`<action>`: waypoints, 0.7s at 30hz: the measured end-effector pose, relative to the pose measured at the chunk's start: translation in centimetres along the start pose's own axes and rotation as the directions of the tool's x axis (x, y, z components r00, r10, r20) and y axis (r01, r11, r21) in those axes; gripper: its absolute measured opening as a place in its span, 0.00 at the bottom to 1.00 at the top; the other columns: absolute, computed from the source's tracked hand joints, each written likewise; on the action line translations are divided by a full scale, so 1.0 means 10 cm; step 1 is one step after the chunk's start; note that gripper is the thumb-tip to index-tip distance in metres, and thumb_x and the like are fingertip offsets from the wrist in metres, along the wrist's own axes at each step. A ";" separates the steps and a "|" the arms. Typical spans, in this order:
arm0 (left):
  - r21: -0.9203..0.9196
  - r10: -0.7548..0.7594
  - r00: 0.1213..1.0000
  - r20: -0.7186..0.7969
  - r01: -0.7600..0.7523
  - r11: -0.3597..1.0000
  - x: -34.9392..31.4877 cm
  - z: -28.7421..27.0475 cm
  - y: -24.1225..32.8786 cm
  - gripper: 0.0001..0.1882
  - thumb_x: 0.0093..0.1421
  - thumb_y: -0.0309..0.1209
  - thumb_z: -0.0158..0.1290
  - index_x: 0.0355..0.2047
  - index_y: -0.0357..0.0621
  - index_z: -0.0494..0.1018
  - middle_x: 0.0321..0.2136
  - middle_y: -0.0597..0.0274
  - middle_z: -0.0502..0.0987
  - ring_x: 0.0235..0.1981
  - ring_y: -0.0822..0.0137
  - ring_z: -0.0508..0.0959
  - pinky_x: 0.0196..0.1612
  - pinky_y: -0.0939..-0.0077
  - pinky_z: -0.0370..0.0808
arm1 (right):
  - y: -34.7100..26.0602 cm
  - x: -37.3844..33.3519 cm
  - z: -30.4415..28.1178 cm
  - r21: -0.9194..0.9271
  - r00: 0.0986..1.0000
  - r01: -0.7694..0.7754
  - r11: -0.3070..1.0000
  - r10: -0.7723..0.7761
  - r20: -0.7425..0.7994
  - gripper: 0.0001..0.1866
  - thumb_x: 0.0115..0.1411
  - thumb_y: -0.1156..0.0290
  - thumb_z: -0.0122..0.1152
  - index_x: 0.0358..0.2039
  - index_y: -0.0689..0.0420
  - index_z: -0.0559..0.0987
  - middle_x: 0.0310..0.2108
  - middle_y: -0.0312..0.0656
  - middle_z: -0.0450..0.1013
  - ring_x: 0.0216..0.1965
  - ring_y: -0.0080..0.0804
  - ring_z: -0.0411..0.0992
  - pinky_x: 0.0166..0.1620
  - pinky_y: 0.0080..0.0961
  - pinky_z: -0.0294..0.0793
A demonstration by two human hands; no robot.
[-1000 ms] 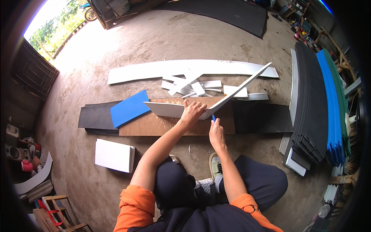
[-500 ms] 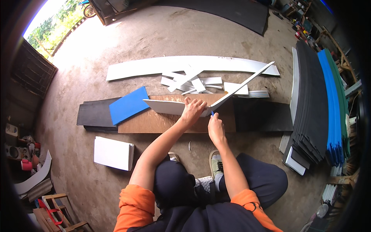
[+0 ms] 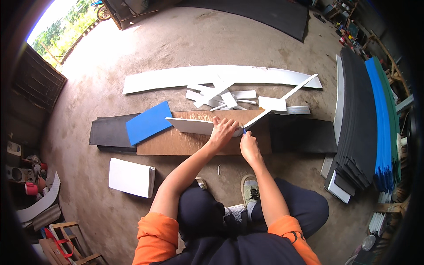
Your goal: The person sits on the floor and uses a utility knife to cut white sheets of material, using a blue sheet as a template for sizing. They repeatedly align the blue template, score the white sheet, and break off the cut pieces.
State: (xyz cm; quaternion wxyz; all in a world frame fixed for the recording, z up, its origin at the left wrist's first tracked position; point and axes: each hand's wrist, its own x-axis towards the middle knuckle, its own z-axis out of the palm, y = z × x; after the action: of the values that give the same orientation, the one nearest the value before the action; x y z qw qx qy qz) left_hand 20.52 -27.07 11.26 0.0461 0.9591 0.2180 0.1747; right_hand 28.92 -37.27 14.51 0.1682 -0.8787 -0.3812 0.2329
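Note:
On the brown board point(image 3: 185, 148), my left hand point(image 3: 224, 131) grips a white foam sheet point(image 3: 190, 126) that stands tilted on its edge. From the sheet's right end a narrow white strip point(image 3: 300, 86) slants up and away to the right. My right hand point(image 3: 250, 145) is closed around a small blue cutter knife point(image 3: 244, 131). The knife's tip is at the corner where strip and sheet meet, just right of my left fingers. My fingers cover part of the sheet, and the blade is too small to make out.
Beyond the board lie white offcuts point(image 3: 227, 98) and a long white sheet point(image 3: 190, 77). A blue sheet point(image 3: 149, 123) overlaps the board's left end, above black sheets point(image 3: 110, 132). Stacked white sheets point(image 3: 130, 177) sit at near left; black sheets point(image 3: 355, 128) and blue sheets point(image 3: 383, 128) stand right.
The white strip has swung slightly and now shows a thinner edge, blending with the offcuts behind it. Both hands keep their holds at the same corner. The whole view has shifted a little.

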 end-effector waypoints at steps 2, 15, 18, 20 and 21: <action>0.002 0.009 1.000 -0.011 -0.009 1.000 0.00 0.00 -0.01 0.07 0.50 0.28 0.47 0.32 0.49 0.66 0.27 0.67 0.69 0.34 0.68 0.71 0.43 0.55 0.55 | 0.05 -0.06 0.05 0.053 0.999 -0.014 0.998 0.016 -0.031 0.14 0.61 0.66 0.38 0.34 0.66 0.64 0.27 0.63 0.70 0.33 0.59 0.70 0.36 0.47 0.72; -0.020 0.022 0.999 -0.030 -0.023 1.000 0.02 0.02 -0.01 0.04 0.51 0.30 0.46 0.29 0.49 0.67 0.25 0.66 0.70 0.32 0.68 0.72 0.40 0.58 0.56 | 0.11 0.10 0.13 0.062 0.999 -0.038 0.997 0.038 -0.004 0.13 0.60 0.68 0.38 0.34 0.67 0.65 0.31 0.64 0.70 0.36 0.59 0.69 0.39 0.47 0.71; -0.017 0.027 0.999 0.035 -0.027 0.999 0.01 -0.01 -0.02 0.05 0.53 0.31 0.48 0.31 0.49 0.67 0.25 0.66 0.70 0.33 0.66 0.72 0.39 0.57 0.57 | 0.13 0.01 0.15 0.101 0.999 -0.051 0.994 0.051 0.002 0.14 0.60 0.67 0.39 0.34 0.67 0.65 0.30 0.65 0.69 0.36 0.61 0.69 0.39 0.48 0.70; -0.012 0.029 0.999 0.038 -0.028 1.000 0.02 -0.03 -0.04 0.06 0.54 0.33 0.48 0.32 0.49 0.67 0.25 0.66 0.71 0.33 0.66 0.72 0.39 0.57 0.58 | 0.08 -0.03 0.11 0.120 0.999 -0.046 0.992 0.044 0.021 0.13 0.59 0.69 0.38 0.34 0.68 0.65 0.31 0.66 0.69 0.37 0.60 0.69 0.39 0.48 0.70; -0.021 0.036 0.999 0.030 -0.035 0.999 0.01 -0.01 -0.06 0.06 0.54 0.33 0.48 0.32 0.49 0.67 0.26 0.66 0.70 0.33 0.66 0.72 0.40 0.57 0.57 | 0.04 -0.02 0.09 0.113 0.998 -0.059 0.992 0.056 0.028 0.13 0.59 0.69 0.37 0.35 0.68 0.65 0.31 0.66 0.69 0.37 0.60 0.69 0.40 0.48 0.70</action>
State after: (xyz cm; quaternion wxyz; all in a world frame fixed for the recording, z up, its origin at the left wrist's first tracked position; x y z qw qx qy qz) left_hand 20.33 -26.53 11.28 0.0560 0.9649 0.1983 0.1629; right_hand 28.50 -37.55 13.62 0.2063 -0.8755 -0.3439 0.2697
